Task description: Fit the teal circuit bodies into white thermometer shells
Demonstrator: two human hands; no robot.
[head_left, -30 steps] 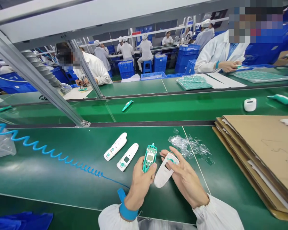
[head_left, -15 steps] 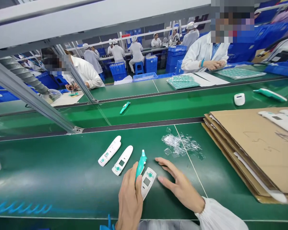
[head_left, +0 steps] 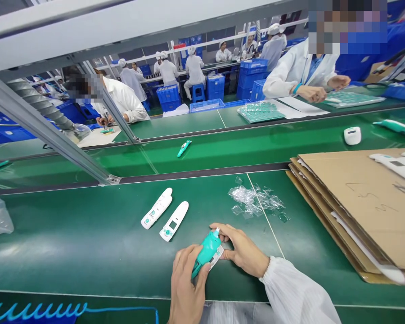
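My left hand (head_left: 188,281) is wrapped round a teal ear thermometer body (head_left: 209,247), its pale probe tip pointing up and away from me. Under the teal body lies a white front cover (head_left: 218,257), mostly hidden. On the right, my right hand (head_left: 245,247) has its thumb at the edge of that cover and its fingers curled behind the probe end. To the left on the bench are two more white covers: one (head_left: 176,220) with a square window and teal button, and another (head_left: 157,209) showing a teal button.
Small clear plastic pieces (head_left: 256,200) lie in a heap beyond my right hand. Stacked cardboard sheets (head_left: 351,193) with white covers on top fill the right side. A green conveyor (head_left: 243,150) carries teal and white parts. Co-workers in white coats sit across it. A metal post (head_left: 54,126) slants at left.
My right hand has come left onto the parts in my left hand. The teal body has turned and now lies over the white cover. The view has shifted slightly.
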